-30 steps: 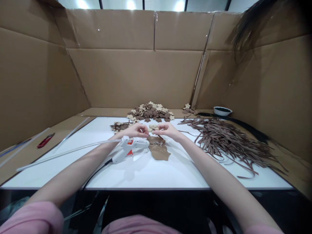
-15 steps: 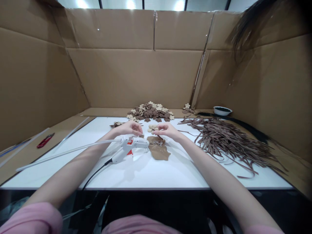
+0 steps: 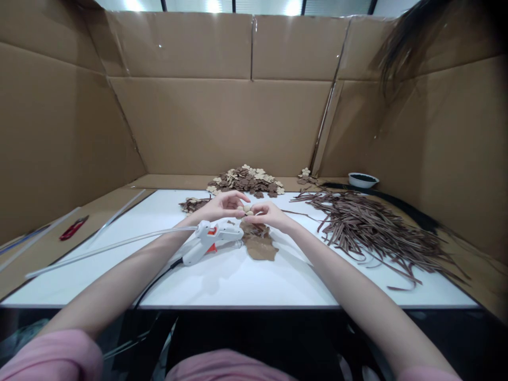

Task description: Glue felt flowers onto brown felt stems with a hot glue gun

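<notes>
Between my two hands is a cream flower cutout (image 3: 246, 210), partly covered by fingers. My right hand (image 3: 266, 216) pinches it from the right side. From the left, the fingers of my left hand (image 3: 225, 205) close on its other edge. Below them a white hot glue gun (image 3: 212, 237) rests on the table, its nozzle pointing right. Next to the nozzle lies a torn brown sheet (image 3: 260, 246) with glue smears on its upper part. Any brown strip at the flower is hidden by my fingers.
Brown and cream flower cutouts (image 3: 250, 180) are heaped at the back. A large pile of brown strips (image 3: 369, 227) lies right, below a white bowl (image 3: 362, 180). Red-handled cutter (image 3: 74, 228) and clear glue sticks (image 3: 119, 211) lie left. Cardboard walls (image 3: 222, 121) enclose the table.
My left hand has moved right and now meets the flower cutout in my right hand. The brown strip seen under the right fingers is now hidden. The glue gun has stayed put.
</notes>
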{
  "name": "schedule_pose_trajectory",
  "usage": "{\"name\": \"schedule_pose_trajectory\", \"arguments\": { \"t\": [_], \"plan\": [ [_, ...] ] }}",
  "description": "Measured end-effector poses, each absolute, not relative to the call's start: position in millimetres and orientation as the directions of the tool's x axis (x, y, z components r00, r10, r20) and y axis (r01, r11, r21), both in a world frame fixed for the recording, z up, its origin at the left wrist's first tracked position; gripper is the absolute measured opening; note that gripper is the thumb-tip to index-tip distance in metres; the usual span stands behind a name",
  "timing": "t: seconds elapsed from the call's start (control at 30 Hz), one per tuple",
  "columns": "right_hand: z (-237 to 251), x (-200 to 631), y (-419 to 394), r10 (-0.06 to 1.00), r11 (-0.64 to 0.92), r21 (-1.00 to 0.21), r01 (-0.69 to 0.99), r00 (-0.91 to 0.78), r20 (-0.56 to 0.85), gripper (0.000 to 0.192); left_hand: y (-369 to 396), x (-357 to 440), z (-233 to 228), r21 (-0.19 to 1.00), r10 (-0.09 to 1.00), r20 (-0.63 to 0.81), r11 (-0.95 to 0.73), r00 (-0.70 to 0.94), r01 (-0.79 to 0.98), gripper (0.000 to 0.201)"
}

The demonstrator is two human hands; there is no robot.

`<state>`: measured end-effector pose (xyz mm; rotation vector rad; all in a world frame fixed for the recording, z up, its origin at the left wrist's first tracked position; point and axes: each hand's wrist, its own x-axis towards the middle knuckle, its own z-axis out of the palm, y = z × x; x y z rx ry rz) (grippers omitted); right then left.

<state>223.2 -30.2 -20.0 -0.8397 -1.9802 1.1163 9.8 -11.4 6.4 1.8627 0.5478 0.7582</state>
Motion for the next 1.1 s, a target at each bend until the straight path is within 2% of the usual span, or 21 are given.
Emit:
{"name": "schedule_pose_trajectory", "arguments": {
  "t": [0.33,0.6,0.9,1.1],
  "plan": [
    [-25.5,221.6,-28.8,0.808,0.427,-0.882,0.2,-0.522,0.273,0.03,-12.1,15.1,2.5,0.943,0.705,0.264,-0.331,0.658,-0.024,0.039],
    [-17.7,220.9,-33.2,0.811,0.441,-0.87,0.219,-0.512,0.282,0.031,-10.7,11.6,3.8,0.963,0.733,0.235,-0.266,0.638,-0.049,0.045],
    [-20.0,220.9,-32.0,0.813,0.418,-0.882,0.217,-0.522,0.257,0.031,-13.7,11.9,4.4,0.947,0.724,0.231,-0.321,0.651,0.022,0.044],
    [-12.7,223.3,-35.1,0.819,0.434,-0.856,0.28,-0.518,0.246,0.039,-12.2,10.4,6.2,0.942,0.705,0.281,-0.332,0.651,-0.047,0.045]
  ]
}}
